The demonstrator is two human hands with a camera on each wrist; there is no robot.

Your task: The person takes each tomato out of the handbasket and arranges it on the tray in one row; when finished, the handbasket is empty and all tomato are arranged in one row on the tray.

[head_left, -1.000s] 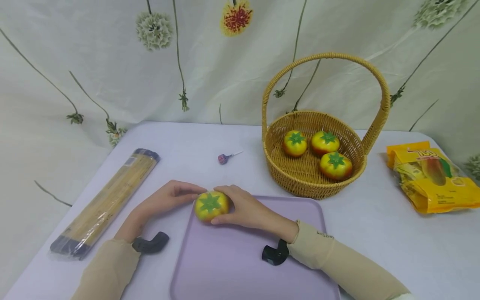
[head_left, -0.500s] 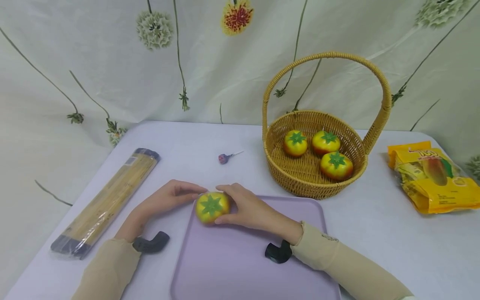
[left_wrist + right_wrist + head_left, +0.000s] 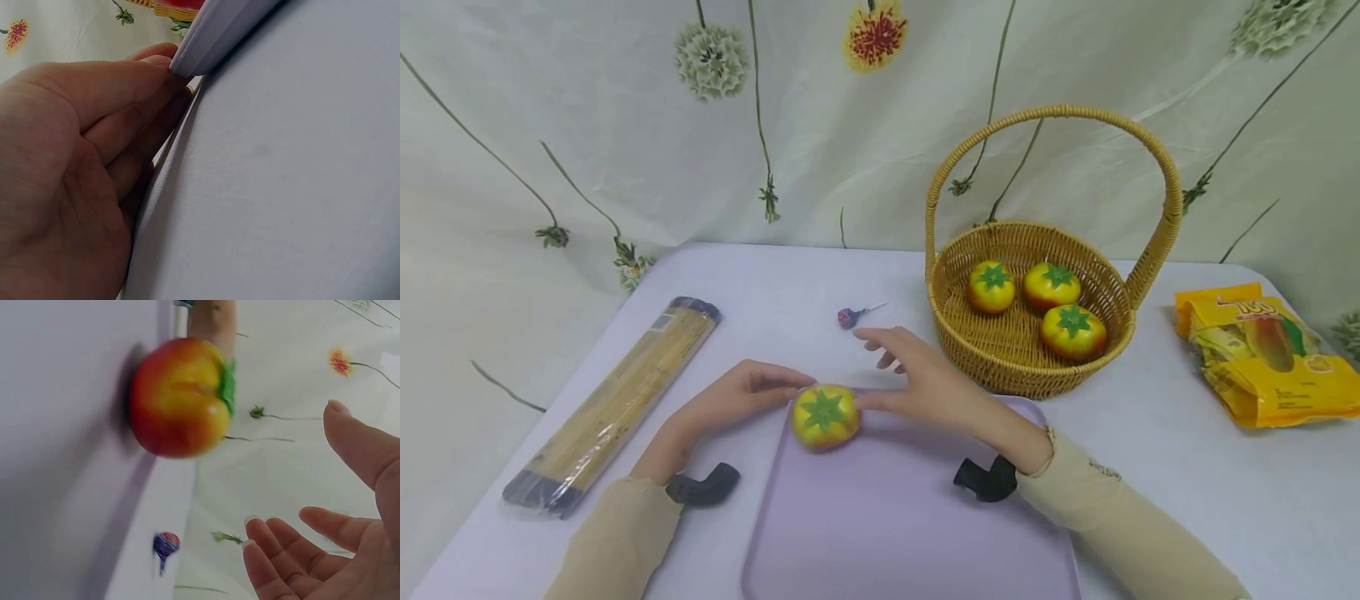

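Note:
A yellow-red toy tomato (image 3: 826,418) with a green star-shaped top sits in the far left corner of the lilac tray (image 3: 910,517). My left hand (image 3: 741,400) is at that corner; in the left wrist view its thumb and fingers pinch the tray's edge (image 3: 209,37). Just right of the tomato, my right hand (image 3: 928,379) hovers above the tray with fingers spread. The right wrist view has the tomato (image 3: 181,400) apart from this hand (image 3: 331,544), whose palm holds nothing.
A wicker basket (image 3: 992,379) with a tall handle holds 3 similar tomatoes at the back right. Beyond it lies a yellow candy bag (image 3: 1270,350). A lollipop (image 3: 850,317) lies behind the tray. Wrapped bamboo skewers (image 3: 617,400) lie at left.
My right hand has let go of the tomato and moved up and to the right, its fingers opening. The tomato stays in the tray's corner. My left hand has not moved.

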